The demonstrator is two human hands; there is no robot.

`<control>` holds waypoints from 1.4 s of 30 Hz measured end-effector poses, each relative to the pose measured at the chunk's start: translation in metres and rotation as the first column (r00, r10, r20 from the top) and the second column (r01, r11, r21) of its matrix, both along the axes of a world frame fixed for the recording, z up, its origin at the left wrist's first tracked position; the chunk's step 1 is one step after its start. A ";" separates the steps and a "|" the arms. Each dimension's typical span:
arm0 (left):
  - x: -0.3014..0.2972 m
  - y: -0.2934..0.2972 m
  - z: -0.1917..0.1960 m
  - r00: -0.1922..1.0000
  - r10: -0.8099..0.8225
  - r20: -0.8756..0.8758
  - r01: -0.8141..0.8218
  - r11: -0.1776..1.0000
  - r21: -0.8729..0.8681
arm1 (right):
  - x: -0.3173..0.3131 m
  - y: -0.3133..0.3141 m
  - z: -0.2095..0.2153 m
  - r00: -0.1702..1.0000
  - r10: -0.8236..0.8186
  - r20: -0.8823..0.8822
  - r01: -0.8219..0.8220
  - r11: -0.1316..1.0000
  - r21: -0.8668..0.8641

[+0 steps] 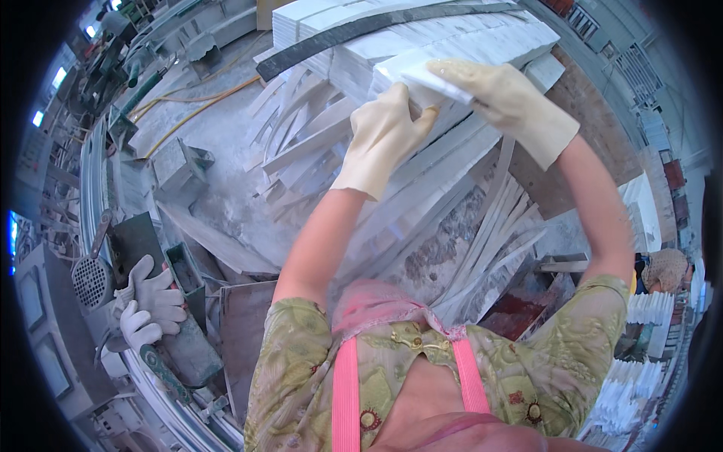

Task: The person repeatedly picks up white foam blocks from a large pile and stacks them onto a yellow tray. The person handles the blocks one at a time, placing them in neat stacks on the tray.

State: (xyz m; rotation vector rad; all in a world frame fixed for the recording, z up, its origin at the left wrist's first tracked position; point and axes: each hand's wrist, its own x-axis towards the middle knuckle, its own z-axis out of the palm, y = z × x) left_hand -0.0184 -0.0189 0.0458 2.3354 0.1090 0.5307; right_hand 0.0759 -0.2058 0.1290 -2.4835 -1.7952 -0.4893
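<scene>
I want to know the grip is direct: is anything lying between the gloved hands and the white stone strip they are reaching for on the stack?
Nothing visible does. The left hand and right hand, both in pale gloves, already rest on the white stone strip atop the stack of strips. The dark band lies farther back, clear of them.

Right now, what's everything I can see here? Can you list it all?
white stone strips: a large stack, white, top centre
held strip: one, white, on the stack's near edge
dark band: one, dark grey, across the stack
loose strips: many, white, spilled left of the stack
work gloves: a pair, white, lower left on a machine
hose: one, yellow, on the floor upper left
left hand: cream glove, grip on the held strip
right hand: cream glove, grip on the held strip
</scene>
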 end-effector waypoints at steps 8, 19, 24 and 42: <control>-0.010 0.028 0.004 0.996 0.067 0.064 -0.065 0.997 -0.033 | -0.029 -0.047 -0.038 0.745 -0.133 -0.654 0.591 0.587 0.553; 0.041 0.036 -0.017 0.946 0.141 0.292 -0.164 0.985 0.056 | -0.061 -0.036 -0.114 0.666 -0.166 -0.727 0.722 0.389 0.572; 0.040 0.034 -0.017 0.924 0.155 0.351 -0.176 0.984 0.030 | -0.071 -0.009 -0.136 0.638 0.039 -0.769 0.761 0.118 0.638; 0.044 0.032 -0.021 0.928 0.165 0.334 -0.187 0.982 0.037 | -0.077 0.018 -0.142 0.668 0.182 -0.721 0.741 -0.079 0.667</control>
